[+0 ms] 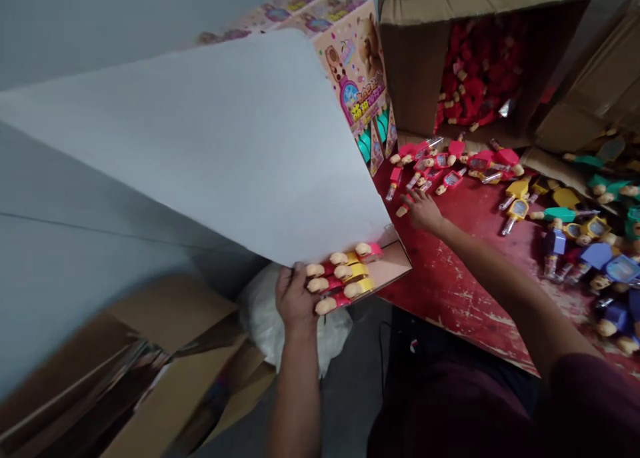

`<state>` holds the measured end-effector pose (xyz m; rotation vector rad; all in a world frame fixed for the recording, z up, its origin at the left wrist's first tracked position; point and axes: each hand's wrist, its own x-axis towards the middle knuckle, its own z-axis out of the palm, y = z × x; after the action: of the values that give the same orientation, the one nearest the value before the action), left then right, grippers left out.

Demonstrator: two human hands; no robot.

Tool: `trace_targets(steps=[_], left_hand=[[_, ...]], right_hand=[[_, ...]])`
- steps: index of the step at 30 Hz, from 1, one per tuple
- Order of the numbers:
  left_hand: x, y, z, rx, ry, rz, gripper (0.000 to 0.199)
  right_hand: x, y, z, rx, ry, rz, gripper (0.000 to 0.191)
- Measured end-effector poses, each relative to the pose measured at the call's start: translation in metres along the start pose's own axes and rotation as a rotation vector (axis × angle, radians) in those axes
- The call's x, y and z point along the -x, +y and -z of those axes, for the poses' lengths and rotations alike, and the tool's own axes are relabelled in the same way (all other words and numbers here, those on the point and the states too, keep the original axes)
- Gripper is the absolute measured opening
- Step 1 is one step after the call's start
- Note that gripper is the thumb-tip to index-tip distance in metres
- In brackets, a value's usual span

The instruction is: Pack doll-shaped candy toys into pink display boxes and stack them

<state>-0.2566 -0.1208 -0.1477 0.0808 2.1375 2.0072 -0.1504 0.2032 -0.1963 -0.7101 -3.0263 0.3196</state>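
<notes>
The left hand (296, 301) grips the box (393, 261) by its edge; the right hand (423, 211), closure unclear, touches a red toy (403, 209) on the counter (445, 295), likely light, stiff, slick, best held mid-body.

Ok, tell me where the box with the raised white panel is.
In the head view, the box is just below and right of centre, held by the left hand at the red table's left edge.

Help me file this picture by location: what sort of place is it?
Likely a packing workshop: a scuffed red table strewn with small colourful pieces, a cardboard carton holding many red ones, and printed boxes standing nearby.
</notes>
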Motion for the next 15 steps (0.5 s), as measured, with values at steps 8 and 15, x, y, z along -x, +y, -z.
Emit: trace_targets(steps=[8, 15], left_hand=[[0.002, 0.0, -0.011, 0.187, -0.012, 0.012, 0.046], [0.003, -0.008, -0.044, 0.318, -0.169, 0.038, 0.047]], right_hand=[[0.031, 0.002, -0.012, 0.122, -0.153, 0.001, 0.041], [0.13, 0.047, 0.036, 0.185, -0.149, -0.114, 0.039]])
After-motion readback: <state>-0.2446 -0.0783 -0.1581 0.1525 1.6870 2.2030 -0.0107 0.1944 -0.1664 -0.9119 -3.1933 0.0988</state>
